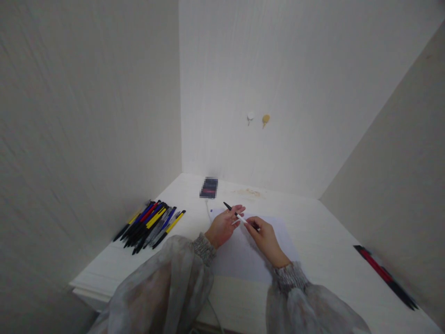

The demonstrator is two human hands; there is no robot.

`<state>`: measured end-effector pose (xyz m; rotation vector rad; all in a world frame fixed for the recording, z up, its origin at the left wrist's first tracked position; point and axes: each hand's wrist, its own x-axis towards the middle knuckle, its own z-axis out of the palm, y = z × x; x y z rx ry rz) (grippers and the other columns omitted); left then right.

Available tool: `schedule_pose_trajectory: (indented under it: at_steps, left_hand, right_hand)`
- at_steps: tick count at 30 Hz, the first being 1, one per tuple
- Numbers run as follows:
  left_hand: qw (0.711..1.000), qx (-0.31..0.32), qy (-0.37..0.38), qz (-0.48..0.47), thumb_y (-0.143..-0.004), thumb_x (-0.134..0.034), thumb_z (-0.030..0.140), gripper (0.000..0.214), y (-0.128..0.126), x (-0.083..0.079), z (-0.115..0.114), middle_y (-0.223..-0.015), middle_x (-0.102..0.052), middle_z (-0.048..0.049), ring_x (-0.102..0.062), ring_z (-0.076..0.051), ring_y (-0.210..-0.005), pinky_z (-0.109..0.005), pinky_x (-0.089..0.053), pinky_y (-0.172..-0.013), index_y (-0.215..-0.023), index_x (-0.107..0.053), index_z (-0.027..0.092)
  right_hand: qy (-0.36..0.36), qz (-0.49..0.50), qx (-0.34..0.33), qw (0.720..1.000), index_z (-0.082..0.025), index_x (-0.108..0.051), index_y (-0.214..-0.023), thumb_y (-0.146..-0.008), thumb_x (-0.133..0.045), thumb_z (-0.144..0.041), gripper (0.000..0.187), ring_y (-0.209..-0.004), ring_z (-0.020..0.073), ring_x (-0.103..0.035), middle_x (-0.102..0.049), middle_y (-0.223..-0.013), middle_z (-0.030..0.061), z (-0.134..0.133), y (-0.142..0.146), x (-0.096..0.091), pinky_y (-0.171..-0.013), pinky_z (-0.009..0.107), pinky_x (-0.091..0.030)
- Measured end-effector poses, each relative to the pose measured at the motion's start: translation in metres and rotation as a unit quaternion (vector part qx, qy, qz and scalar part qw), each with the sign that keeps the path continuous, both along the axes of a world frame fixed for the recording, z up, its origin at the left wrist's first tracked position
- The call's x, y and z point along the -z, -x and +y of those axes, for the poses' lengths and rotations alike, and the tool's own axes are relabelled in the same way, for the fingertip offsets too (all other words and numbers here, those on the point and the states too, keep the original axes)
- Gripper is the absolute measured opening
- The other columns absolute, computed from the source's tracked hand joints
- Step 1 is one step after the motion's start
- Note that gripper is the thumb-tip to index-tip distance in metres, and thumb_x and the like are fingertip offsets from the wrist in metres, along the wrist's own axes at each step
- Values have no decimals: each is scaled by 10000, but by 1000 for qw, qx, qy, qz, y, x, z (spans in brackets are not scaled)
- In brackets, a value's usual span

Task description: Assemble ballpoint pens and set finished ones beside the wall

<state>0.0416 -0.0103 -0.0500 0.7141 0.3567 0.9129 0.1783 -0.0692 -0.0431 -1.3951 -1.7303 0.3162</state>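
Note:
A slim pen (pixel 241 217), black toward its far end and white toward the near end, slants between my two hands above a pale sheet of paper (pixel 243 260). My left hand (pixel 223 227) is turned partly palm up, with its fingers around the pen's black part. At the white end, the thumb and fingertips of my right hand (pixel 263 237) pinch the pen. Something small and dark shows under the right fingers; I cannot make out what it is. Both wrists are in grey translucent sleeves with gathered cuffs.
A heap of pens (pixel 149 225) in black, yellow, blue, red and clear lies at the left wall. Several red and black pens (pixel 384 276) lie by the right wall. A blurred dark phone-like object (pixel 209 188) with a cable lies at the back. Two hooks (pixel 266 119) are on the back wall.

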Motion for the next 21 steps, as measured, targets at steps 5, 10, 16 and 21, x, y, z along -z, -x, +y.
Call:
schedule_pose_trajectory:
  at_steps: [5,10,16,21]
  left_hand:
    - [1000,4,13,4,-775,-490,303,230,1,-3,-1,-1201,-475,-83,-501,-151,-975,-246,-390,-801,-950,-575,179]
    - [1000,6,20,-3,-783,-480,305,219,1,-3,0,-1204,-471,-74,-496,-155,-998,-259,-394,-824,-943,-576,189]
    - [999,11,39,-27,-788,-485,293,220,1,0,1,-1156,-500,-94,-512,-160,-987,-296,-394,-853,-937,-571,155]
    - [998,5,54,-32,-795,-477,284,207,1,-3,-1,-1125,-521,-100,-520,-153,-983,-288,-397,-868,-917,-569,145]
  right_hand:
    - [-29,-32,2,999,-179,-569,-813,-794,-416,-296,194,-693,158,-533,-601,-766,47,-2,1,-1,-642,271,-417]
    - [-51,-79,10,995,-185,-555,-825,-811,-394,-288,192,-709,161,-531,-586,-765,50,-5,3,-3,-654,274,-414]
    - [-81,-113,7,990,-183,-545,-837,-812,-398,-270,173,-725,167,-524,-570,-772,60,-6,4,-4,-663,284,-416]
    - [-94,-94,21,991,-187,-545,-841,-813,-394,-272,176,-714,165,-522,-564,-773,61,-5,5,-2,-652,284,-423]
